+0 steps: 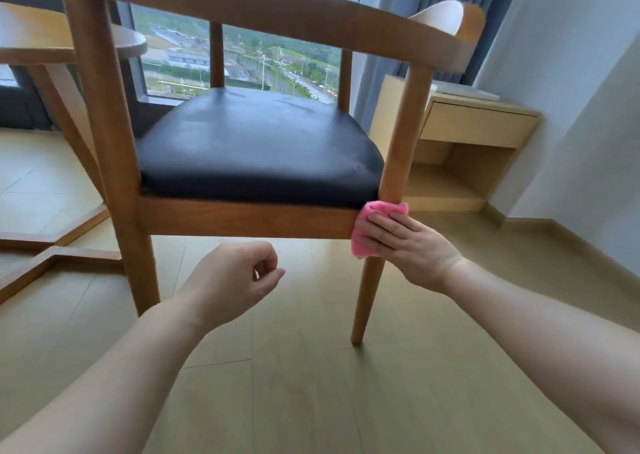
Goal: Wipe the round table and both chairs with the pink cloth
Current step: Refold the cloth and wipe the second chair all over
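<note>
Fingers (375, 226) of the right hand (408, 245) lie flat — pressing the pink cloth (367, 211) against the chair (242, 216) leg.

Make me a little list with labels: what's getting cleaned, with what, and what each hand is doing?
being wiped: chair, at the corner where its front leg meets the seat frame
tool: pink cloth
right hand: presses the cloth against the leg, fingers fairly straight
left hand: loosely curled in the air, holds nothing
seat: black cushion
nearby: table, nightstand
</note>
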Tool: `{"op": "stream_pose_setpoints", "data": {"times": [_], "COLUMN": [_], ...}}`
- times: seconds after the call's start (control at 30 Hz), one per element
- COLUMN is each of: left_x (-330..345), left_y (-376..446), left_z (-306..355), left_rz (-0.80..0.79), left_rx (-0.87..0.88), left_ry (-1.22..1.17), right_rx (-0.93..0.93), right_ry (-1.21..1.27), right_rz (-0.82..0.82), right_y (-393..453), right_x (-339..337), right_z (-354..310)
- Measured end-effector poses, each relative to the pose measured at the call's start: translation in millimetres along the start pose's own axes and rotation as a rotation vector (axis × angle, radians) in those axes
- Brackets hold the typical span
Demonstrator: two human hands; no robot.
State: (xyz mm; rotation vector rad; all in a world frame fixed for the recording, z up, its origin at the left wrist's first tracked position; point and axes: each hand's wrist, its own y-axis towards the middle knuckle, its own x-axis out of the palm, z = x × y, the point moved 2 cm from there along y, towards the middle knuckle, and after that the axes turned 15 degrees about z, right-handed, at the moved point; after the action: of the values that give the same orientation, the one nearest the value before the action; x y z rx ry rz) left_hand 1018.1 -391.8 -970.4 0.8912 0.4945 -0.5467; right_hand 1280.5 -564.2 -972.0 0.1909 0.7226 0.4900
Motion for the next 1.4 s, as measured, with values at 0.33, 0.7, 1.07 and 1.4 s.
{"op": "stream_pose_setpoints", "data": {"times": [0.33, 0.7, 1.07, 1.4], "left_x": [25, 9, -7, -14], "left_y": [5, 13, 16, 20], "left_z": [12, 17, 25, 28], "left_rz": [0.020, 0.059, 0.076, 0.116], "left_rx": [0.027, 0.036, 0.022, 0.002], "left_ry": [-0.042, -0.082, -0.097, -0.109], "right_rx": [-0.067, -0.045, 0.102, 0.535], "right_ry": [0.015, -0.016, -0.111, 0.259], "right_rz": [0.057, 0.054, 0.110, 0.181], "right_y": [-13, 11, 53, 62], "right_x": [0, -34, -78, -72], "right_z": [25, 72, 123, 54]}}
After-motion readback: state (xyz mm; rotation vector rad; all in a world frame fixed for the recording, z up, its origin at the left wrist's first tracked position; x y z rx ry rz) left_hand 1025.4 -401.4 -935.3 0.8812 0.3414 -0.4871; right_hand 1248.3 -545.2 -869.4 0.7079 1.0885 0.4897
